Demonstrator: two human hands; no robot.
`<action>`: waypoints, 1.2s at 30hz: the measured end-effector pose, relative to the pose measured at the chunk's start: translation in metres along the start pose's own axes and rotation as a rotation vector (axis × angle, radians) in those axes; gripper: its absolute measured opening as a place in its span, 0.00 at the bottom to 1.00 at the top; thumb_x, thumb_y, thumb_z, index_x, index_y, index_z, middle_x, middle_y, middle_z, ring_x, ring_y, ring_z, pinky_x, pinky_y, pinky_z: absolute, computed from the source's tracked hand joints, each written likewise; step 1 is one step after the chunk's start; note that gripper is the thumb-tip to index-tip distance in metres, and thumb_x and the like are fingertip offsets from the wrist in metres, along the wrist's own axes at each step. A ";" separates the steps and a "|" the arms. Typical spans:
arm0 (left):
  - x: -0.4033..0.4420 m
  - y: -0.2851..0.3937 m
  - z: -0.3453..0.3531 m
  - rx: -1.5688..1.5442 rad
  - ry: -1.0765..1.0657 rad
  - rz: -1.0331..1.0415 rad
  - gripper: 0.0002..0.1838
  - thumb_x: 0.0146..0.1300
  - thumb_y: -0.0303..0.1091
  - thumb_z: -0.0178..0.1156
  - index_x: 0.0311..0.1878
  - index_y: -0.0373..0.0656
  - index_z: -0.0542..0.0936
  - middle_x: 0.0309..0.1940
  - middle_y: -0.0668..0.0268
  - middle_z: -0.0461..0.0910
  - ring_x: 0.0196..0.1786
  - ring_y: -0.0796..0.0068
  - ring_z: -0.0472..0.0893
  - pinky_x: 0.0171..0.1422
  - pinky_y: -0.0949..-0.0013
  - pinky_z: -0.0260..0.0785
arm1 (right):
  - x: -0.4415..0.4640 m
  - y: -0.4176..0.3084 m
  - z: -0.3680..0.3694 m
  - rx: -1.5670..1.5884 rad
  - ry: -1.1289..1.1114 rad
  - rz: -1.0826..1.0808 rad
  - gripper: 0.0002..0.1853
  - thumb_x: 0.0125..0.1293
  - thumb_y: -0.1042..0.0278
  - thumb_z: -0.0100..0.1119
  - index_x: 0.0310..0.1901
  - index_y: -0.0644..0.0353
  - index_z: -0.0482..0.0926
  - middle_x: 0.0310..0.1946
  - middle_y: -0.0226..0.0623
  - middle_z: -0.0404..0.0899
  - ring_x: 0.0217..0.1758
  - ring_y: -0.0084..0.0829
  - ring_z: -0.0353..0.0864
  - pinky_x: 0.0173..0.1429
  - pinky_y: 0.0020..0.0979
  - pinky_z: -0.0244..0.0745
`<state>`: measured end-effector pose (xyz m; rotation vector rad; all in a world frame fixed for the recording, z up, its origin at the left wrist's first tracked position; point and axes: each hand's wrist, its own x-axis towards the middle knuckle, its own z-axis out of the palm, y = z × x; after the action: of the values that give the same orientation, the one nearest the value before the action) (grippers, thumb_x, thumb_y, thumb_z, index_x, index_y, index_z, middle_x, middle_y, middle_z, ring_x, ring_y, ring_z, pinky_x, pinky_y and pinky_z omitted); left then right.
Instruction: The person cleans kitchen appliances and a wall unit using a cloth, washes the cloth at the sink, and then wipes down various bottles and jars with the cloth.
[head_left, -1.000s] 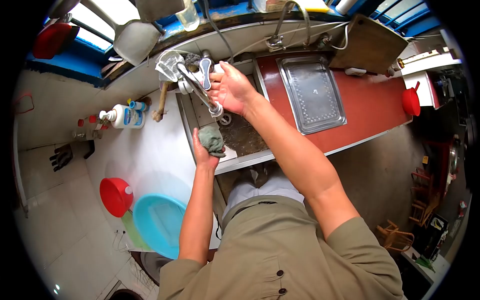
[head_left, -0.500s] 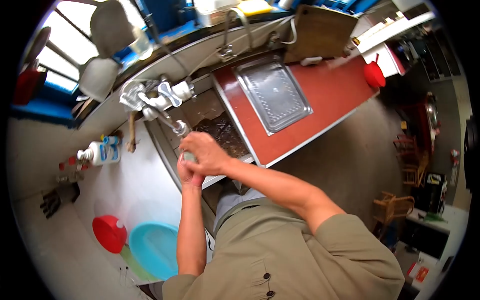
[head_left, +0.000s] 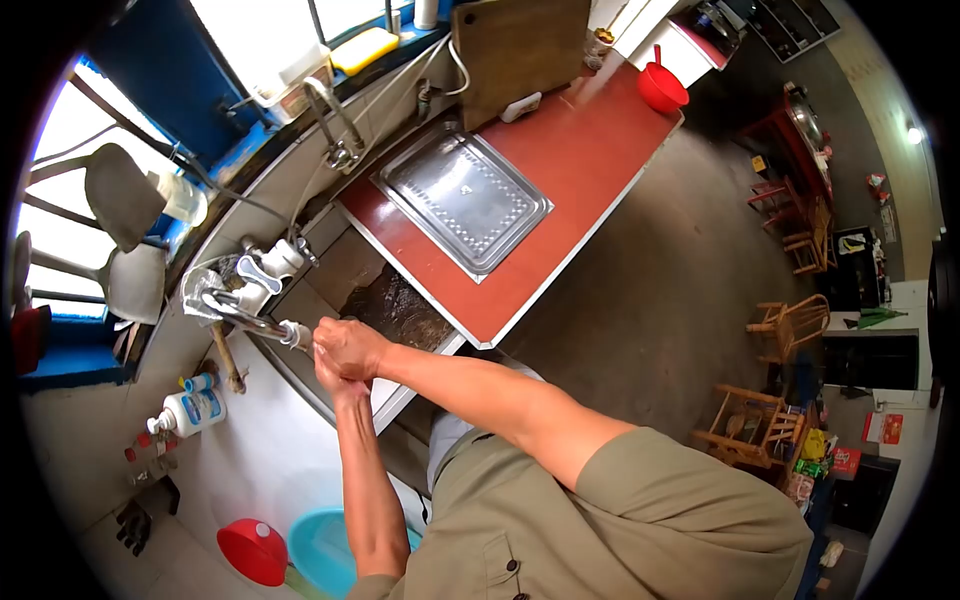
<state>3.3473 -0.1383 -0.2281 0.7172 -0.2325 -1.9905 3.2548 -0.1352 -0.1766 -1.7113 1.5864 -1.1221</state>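
My right hand is closed and pressed against my left hand, just below the spout tip of the curved metal faucet. The two hands are clasped together over the near left edge of the sink. Both sets of fingers are wrapped in; whatever lies between the palms is hidden, and the grey-green cloth cannot be seen. A white and blue faucet handle stands behind the spout.
A metal tray lies on the red counter, with a red ladle at its far end. At the left stand a white pump bottle, a red basin and a blue basin.
The view has turned to the right. My right hand came down from beside the faucet onto my left hand, and the cloth seen earlier in the left hand is now out of sight.
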 end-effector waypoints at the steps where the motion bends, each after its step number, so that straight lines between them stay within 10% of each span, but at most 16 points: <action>1: -0.001 -0.001 -0.001 0.002 0.001 0.005 0.20 0.71 0.50 0.44 0.52 0.46 0.73 0.49 0.62 0.77 0.54 0.61 0.77 0.61 0.54 0.71 | 0.000 0.001 -0.002 -0.017 -0.109 0.027 0.10 0.65 0.63 0.51 0.34 0.63 0.74 0.36 0.48 0.75 0.38 0.51 0.79 0.45 0.46 0.75; 16: -0.004 -0.018 0.026 0.062 -0.010 0.075 0.19 0.71 0.52 0.45 0.52 0.47 0.73 0.48 0.66 0.76 0.55 0.65 0.76 0.63 0.58 0.68 | 0.001 0.020 -0.027 0.106 -0.134 -0.033 0.12 0.65 0.63 0.50 0.33 0.64 0.74 0.34 0.49 0.74 0.39 0.54 0.78 0.45 0.47 0.75; 22: 0.001 -0.058 0.056 0.124 0.025 0.105 0.20 0.72 0.53 0.44 0.53 0.48 0.74 0.49 0.66 0.77 0.54 0.65 0.77 0.61 0.58 0.71 | -0.010 0.064 -0.045 -0.171 -0.003 -0.394 0.12 0.59 0.56 0.55 0.26 0.56 0.78 0.34 0.38 0.82 0.40 0.50 0.81 0.34 0.46 0.75; 24: 0.003 -0.074 0.091 0.201 0.101 0.029 0.21 0.72 0.53 0.45 0.53 0.48 0.74 0.49 0.65 0.78 0.53 0.66 0.78 0.60 0.60 0.72 | -0.015 0.053 -0.105 0.245 -0.064 0.080 0.13 0.66 0.61 0.50 0.33 0.63 0.74 0.34 0.49 0.75 0.40 0.52 0.77 0.46 0.47 0.74; 25: 0.002 -0.085 0.114 0.265 0.182 -0.049 0.21 0.72 0.52 0.45 0.54 0.47 0.75 0.49 0.65 0.79 0.53 0.67 0.79 0.60 0.61 0.72 | -0.015 0.081 -0.111 0.172 0.057 -0.183 0.14 0.67 0.59 0.51 0.33 0.63 0.74 0.35 0.48 0.75 0.40 0.51 0.75 0.48 0.47 0.72; 27: 0.001 -0.109 0.155 0.376 0.150 -0.100 0.17 0.71 0.42 0.53 0.56 0.41 0.75 0.47 0.65 0.80 0.50 0.70 0.81 0.56 0.64 0.75 | -0.023 0.098 -0.160 0.289 0.196 0.226 0.18 0.72 0.57 0.47 0.34 0.65 0.74 0.35 0.51 0.74 0.43 0.52 0.73 0.51 0.45 0.70; 33: 0.030 -0.201 0.206 0.882 -0.073 -0.035 0.13 0.67 0.30 0.57 0.52 0.35 0.76 0.40 0.67 0.80 0.40 0.81 0.78 0.45 0.76 0.71 | -0.069 0.173 -0.322 0.292 0.425 0.402 0.16 0.73 0.57 0.47 0.37 0.63 0.73 0.33 0.53 0.78 0.39 0.54 0.77 0.45 0.46 0.71; 36: 0.056 -0.247 0.259 0.837 -0.110 -0.046 0.14 0.66 0.30 0.58 0.52 0.35 0.76 0.40 0.66 0.80 0.40 0.80 0.78 0.45 0.75 0.71 | -0.091 0.195 -0.381 0.473 0.519 0.449 0.14 0.69 0.59 0.57 0.35 0.61 0.71 0.26 0.35 0.74 0.30 0.26 0.73 0.37 0.32 0.71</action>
<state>2.9960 -0.0928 -0.1495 1.1269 -1.1644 -1.9475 2.8321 -0.0213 -0.1672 -0.7435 1.6954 -1.6090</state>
